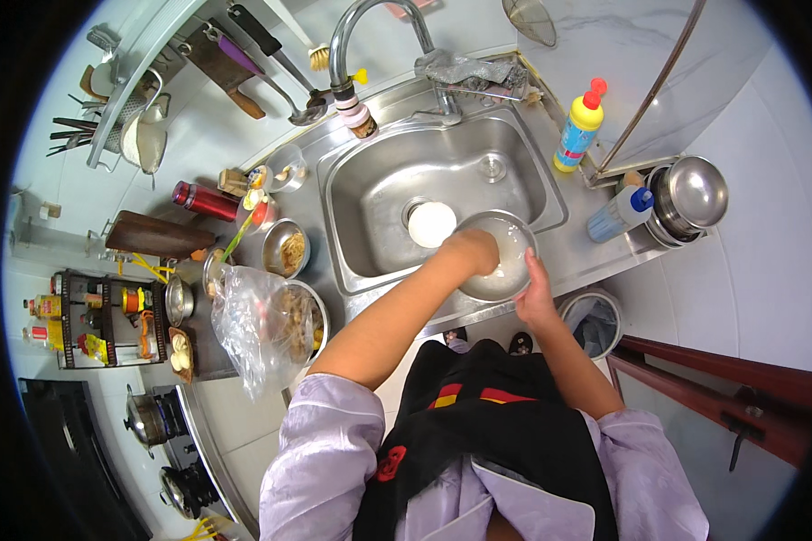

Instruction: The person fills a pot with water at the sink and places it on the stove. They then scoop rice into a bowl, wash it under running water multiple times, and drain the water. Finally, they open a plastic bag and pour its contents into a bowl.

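Note:
A round steel bowl (514,233) with cloudy, whitish liquid in it is held over the front right part of the sink. My right hand (536,291) grips its right rim, thumb up along the edge. Inside the bowl is my left hand (475,251), its fingers down in the liquid and mostly hidden. What they touch, if anything, cannot be made out. Just left of the bowl, in the steel sink (372,196), lies a bright white round object (432,224) beside the drain.
A chrome faucet (342,51) arches behind the sink. Left on the counter stand a steel bowl of food (292,251), a clear plastic bag (254,331) and a red flask (206,201). At right are a yellow bottle (577,132), a blue-capped bottle (619,215) and stacked steel bowls (697,193). A bin (592,324) stands below.

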Action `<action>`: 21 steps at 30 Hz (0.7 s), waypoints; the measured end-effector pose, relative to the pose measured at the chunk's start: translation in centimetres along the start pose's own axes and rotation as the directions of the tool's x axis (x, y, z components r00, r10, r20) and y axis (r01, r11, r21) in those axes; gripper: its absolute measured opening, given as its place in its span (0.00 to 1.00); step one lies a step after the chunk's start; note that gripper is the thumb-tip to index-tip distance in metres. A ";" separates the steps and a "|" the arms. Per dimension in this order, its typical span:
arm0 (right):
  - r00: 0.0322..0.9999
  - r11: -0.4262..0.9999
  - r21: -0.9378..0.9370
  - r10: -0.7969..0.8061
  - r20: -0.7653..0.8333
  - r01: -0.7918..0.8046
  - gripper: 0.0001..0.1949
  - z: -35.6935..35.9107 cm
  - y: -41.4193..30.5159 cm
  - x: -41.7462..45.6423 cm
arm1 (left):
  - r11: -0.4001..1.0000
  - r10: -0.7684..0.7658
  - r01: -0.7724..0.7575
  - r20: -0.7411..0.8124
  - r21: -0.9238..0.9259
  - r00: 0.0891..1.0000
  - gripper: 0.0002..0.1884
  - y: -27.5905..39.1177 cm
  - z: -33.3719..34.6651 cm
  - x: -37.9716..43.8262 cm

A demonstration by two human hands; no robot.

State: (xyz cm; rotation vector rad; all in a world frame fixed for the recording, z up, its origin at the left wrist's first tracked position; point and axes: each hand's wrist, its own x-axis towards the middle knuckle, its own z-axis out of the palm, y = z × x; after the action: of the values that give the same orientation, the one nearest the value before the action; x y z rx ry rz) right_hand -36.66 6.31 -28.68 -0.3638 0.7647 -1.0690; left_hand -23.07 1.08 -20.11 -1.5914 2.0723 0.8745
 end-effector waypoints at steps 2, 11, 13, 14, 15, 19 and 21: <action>1.000 0.999 0.031 0.008 -0.015 -0.008 0.21 1.6 1.0 0.4 | 0.999 0.012 -0.014 -0.058 -0.037 0.998 0.14 -1.4 0.1 1.1; 0.999 0.995 0.094 0.032 -0.017 -0.030 0.21 4.4 3.2 2.8 | 0.979 0.082 -0.113 0.180 0.169 0.980 0.14 -4.8 -2.1 -2.4; 1.000 0.995 0.101 -0.001 -0.026 0.004 0.22 5.3 3.2 3.2 | 0.989 0.010 -0.024 0.092 0.148 0.996 0.13 -5.4 -2.8 -1.7; 0.999 0.995 0.100 -0.016 -0.033 0.019 0.22 5.7 3.3 3.4 | 0.996 -0.033 0.031 0.031 0.084 0.999 0.14 -5.6 -2.8 -1.1; 0.999 0.995 0.097 -0.033 -0.036 0.036 0.22 6.0 3.1 3.7 | 0.996 -0.082 0.082 -0.031 0.017 0.996 0.14 -5.7 -3.0 -0.2; 0.999 0.997 0.079 -0.023 -0.041 0.026 0.23 5.7 2.8 5.6 | 0.960 0.215 -0.225 -0.078 -0.164 0.974 0.13 -5.7 -1.0 1.4; 0.998 0.999 0.027 -0.017 -0.062 0.018 0.24 5.0 2.3 6.5 | 0.952 0.269 -0.289 0.178 0.098 0.947 0.14 -6.5 -2.0 2.3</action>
State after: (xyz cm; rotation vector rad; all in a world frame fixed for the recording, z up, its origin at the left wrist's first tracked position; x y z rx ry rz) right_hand -29.90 1.14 -29.16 -0.3155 0.8016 -1.1104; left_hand -17.37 -3.02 -21.66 -1.1394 2.2181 0.9161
